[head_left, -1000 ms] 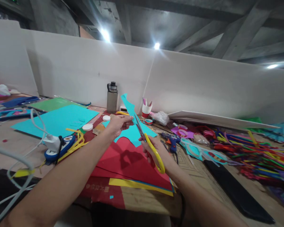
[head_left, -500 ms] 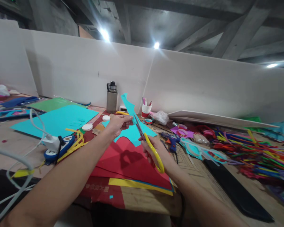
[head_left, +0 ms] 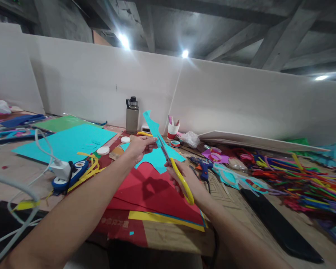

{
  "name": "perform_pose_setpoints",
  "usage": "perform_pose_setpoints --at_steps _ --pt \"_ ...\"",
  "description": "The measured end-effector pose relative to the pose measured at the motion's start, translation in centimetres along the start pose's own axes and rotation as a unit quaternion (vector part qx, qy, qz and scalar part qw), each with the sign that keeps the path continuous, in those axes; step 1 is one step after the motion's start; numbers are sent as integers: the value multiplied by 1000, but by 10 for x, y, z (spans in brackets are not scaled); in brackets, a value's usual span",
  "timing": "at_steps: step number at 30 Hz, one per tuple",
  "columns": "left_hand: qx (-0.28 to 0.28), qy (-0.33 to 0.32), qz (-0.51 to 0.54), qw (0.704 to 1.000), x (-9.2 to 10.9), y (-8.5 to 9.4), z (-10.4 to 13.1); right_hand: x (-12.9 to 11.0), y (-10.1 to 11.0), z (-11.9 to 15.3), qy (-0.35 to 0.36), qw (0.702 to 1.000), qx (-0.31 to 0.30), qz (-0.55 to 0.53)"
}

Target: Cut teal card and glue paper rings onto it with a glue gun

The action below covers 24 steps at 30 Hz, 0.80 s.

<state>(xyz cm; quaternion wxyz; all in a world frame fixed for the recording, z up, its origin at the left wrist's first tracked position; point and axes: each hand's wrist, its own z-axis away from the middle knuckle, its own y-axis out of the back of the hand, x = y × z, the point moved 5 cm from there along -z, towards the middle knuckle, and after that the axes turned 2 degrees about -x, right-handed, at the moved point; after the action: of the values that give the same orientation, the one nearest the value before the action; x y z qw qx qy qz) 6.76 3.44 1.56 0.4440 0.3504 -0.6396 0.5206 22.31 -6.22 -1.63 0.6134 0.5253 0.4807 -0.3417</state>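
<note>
My left hand point(head_left: 142, 148) pinches a narrow, irregular piece of turquoise paper point(head_left: 151, 123), which stands up above the fingers. In my right hand point(head_left: 183, 175) is a pair of yellow-handled scissors point(head_left: 182, 179). Their blades point up and away and meet the paper's edge right by my left fingertips; whether the blades are parted there is hard to see. Below both hands lies a stack of red sheets point(head_left: 156, 194), with a yellow sheet point(head_left: 168, 220) showing beneath. A turquoise sheet with a curved edge point(head_left: 170, 155) rests behind, partly hidden by the hands.
At left are a large turquoise sheet point(head_left: 70, 140), a blue power strip point(head_left: 70, 179) with white cables, and yellow strips point(head_left: 91, 168). Behind stand a bottle point(head_left: 132, 117) and a cup of pens point(head_left: 173, 131). Right are a glue gun point(head_left: 204, 169), a black slab point(head_left: 280, 224) and coloured pipe cleaners point(head_left: 302, 179).
Hardly anything differs. The scissors' handles and my right fingers have shifted very slightly, while my left hand and the paper stay in place.
</note>
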Motion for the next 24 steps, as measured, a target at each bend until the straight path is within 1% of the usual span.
perform_pose_setpoints --at_steps 4,11,20,24 --pt "-3 -2 4 1000 0 0 -1 2 0 -1 6 1000 3 -7" --pt "-3 -2 9 1000 -2 0 -1 1 -2 0 12 1000 -9 -18" --pt "11 -5 6 1000 -1 -1 1 -7 -2 1 7 1000 -3 7" --pt "12 -7 5 1000 -2 -1 1 -10 -2 2 18 1000 -1 20"
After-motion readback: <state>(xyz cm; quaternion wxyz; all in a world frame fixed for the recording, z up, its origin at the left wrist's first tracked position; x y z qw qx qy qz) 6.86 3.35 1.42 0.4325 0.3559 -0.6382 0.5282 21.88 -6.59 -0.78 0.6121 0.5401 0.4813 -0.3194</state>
